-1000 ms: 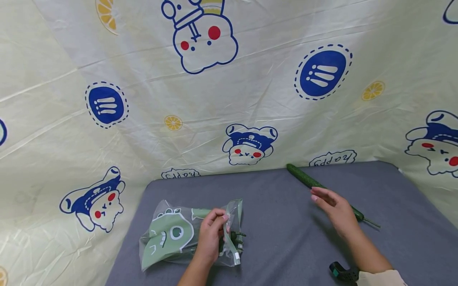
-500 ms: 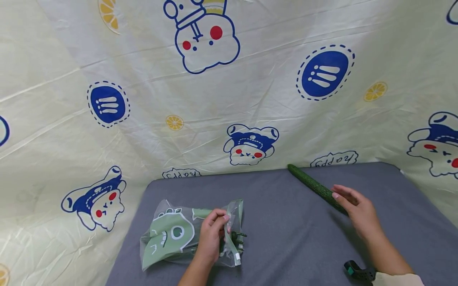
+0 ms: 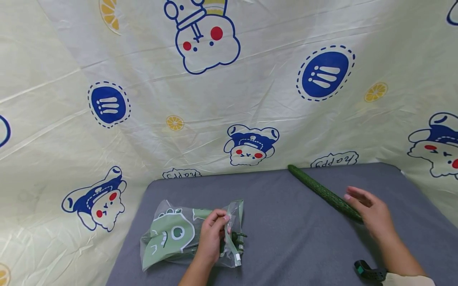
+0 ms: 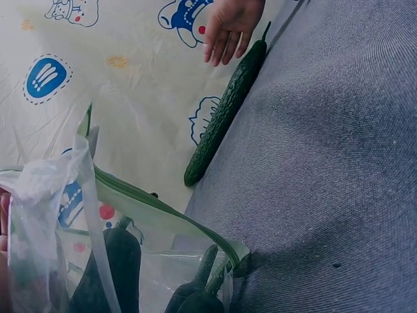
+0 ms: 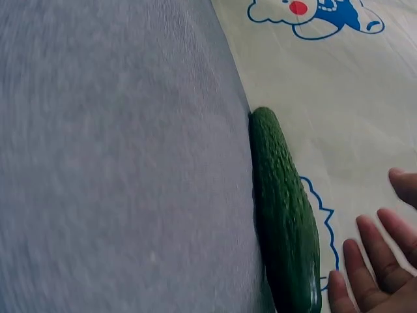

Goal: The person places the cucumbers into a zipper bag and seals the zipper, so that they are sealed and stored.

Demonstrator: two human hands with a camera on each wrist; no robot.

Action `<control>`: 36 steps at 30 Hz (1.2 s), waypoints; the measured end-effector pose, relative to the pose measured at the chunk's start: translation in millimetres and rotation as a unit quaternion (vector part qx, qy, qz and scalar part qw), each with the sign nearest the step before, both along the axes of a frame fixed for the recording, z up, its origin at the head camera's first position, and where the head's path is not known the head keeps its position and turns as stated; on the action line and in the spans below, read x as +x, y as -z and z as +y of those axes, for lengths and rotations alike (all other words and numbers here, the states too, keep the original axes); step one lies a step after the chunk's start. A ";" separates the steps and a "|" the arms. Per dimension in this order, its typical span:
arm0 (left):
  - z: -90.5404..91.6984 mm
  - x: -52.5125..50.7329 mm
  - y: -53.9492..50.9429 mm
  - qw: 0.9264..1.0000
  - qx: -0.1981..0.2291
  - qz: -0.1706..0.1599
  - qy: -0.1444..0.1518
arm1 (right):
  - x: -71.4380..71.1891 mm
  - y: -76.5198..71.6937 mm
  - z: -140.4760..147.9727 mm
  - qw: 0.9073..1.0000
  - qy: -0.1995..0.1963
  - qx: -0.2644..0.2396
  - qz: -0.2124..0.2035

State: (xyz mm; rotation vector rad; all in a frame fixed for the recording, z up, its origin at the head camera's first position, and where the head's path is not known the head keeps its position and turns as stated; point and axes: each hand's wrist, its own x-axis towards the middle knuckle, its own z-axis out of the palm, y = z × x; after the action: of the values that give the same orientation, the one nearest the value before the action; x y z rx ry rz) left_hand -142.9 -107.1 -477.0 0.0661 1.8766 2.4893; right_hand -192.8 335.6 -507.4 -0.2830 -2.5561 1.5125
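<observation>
In the head view, a long green cucumber [image 3: 320, 190] lies slantwise on the grey cloth towards the back right. My right hand [image 3: 375, 214] hovers over its near end with fingers loosely bent, hiding the stem end. The left wrist view shows a gap between that hand [image 4: 233, 29] and the cucumber [image 4: 225, 114]. At the left, my left hand [image 3: 212, 237] pinches the open edge of a clear zip bag [image 3: 186, 234] with a green cartoon print. Dark green vegetables [image 4: 120, 267] with stems are inside the bag; some poke up near its mouth.
A grey cloth [image 3: 279, 234] covers the table. Behind it hangs a cream sheet [image 3: 250, 95] printed with cartoon bears and orange slices. A black strap device [image 3: 368, 272] is at my right wrist.
My right hand has moved right along the cucumber from its middle towards its stem end, uncovering more of it. My left hand and the bag have stayed in place.
</observation>
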 end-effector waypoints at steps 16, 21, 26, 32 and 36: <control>-0.5 -0.5 1.4 1.000 0.000 -0.004 -0.002 | -3.0 26.6 9.8 0.996 -0.016 0.056 -0.074; -0.5 -0.8 2.5 1.000 -0.002 -0.002 0.001 | -2.9 28.1 7.0 0.994 -0.027 0.062 -0.090; 0.3 -1.6 3.9 1.000 0.000 -0.003 0.000 | -4.5 26.7 7.3 0.988 -0.024 0.100 -0.115; 0.5 -1.7 4.3 1.000 0.000 -0.005 -0.002 | -5.3 26.2 9.1 0.984 -0.038 0.118 -0.130; 0.1 -1.5 4.8 1.000 -0.001 -0.004 -0.003 | -5.6 26.6 10.4 0.982 -0.046 0.121 -0.140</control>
State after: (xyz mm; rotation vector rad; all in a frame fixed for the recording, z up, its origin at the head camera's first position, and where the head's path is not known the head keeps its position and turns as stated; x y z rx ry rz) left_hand -144.4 -107.0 -481.7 0.0487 1.8792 2.4875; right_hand -198.4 346.0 -533.9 -0.3727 -2.9768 1.2474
